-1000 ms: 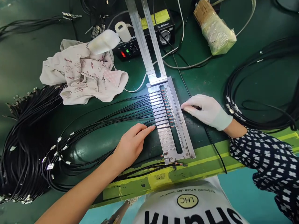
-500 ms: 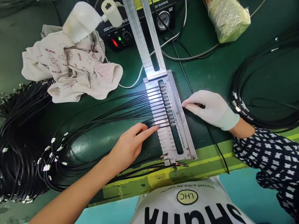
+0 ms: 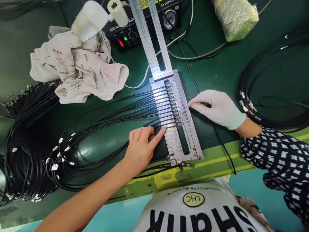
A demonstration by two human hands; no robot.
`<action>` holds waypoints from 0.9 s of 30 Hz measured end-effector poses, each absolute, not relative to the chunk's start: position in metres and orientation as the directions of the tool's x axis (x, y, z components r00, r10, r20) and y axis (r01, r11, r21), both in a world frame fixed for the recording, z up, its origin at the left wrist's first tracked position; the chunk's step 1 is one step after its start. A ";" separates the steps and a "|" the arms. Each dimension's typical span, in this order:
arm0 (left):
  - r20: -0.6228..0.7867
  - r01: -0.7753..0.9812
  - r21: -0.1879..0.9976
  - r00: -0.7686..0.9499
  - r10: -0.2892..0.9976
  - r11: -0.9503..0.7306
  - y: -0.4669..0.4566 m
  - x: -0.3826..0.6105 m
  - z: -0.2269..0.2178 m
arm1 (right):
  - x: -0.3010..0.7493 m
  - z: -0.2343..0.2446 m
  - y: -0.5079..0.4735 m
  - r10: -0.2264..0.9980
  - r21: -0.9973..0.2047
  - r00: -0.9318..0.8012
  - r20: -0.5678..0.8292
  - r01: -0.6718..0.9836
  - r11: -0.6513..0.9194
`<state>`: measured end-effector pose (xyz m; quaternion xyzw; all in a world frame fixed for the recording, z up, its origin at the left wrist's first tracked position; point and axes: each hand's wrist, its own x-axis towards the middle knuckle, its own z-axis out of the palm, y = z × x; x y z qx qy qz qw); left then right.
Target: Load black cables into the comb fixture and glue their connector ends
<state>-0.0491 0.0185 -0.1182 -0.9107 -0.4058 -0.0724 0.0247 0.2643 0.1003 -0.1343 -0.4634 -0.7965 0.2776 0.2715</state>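
A metal slotted fixture [image 3: 183, 129] lies on the green bench with several thin black cables [image 3: 125, 116] laid side by side into its slots. My bare left hand [image 3: 142, 146] rests on the cables just left of the fixture, index finger stretched out onto the nearest filled slot, the other fingers curled. My right hand [image 3: 216, 108], in a white glove, lies at the fixture's right edge, fingers together and pressed on a black cable that runs under it toward me.
A big loop of black cables with metal ends [image 3: 29, 151] fills the left. A crumpled cloth [image 3: 77, 71] and a small lamp [image 3: 90, 19] sit behind it. A control box with lit lamps [image 3: 135, 29], a wrapped bundle [image 3: 235, 17] and a cable coil [image 3: 270, 96] lie further back and right.
My left hand slid slightly toward me along the fixture and curled its outer fingers, leaving the index finger pointing. The right hand barely moved. The view shifted a little.
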 end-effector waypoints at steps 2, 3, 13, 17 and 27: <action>0.120 0.737 0.010 0.670 0.733 -0.676 0.015 -0.046 -0.116 | 0.265 -0.134 0.099 0.892 -0.680 -0.416 0.175 0.604 0.415; 0.092 0.734 0.030 0.674 0.733 -0.679 0.013 -0.045 -0.114 | 0.265 -0.134 0.097 0.893 -0.673 -0.412 0.180 0.611 0.418; -0.163 0.744 0.602 0.469 0.868 -0.288 -0.043 -0.069 -0.096 | 0.269 -0.133 0.065 0.890 -0.636 -0.407 0.206 0.635 0.438; 0.165 0.698 0.603 0.364 0.917 -0.386 -0.021 -0.055 -0.102 | 0.267 -0.134 0.067 0.893 -0.647 -0.403 0.202 0.629 0.430; 0.321 0.678 0.331 0.573 0.754 -0.657 0.013 -0.022 -0.135 | 0.269 -0.136 0.072 0.887 -0.683 -0.416 0.199 0.590 0.430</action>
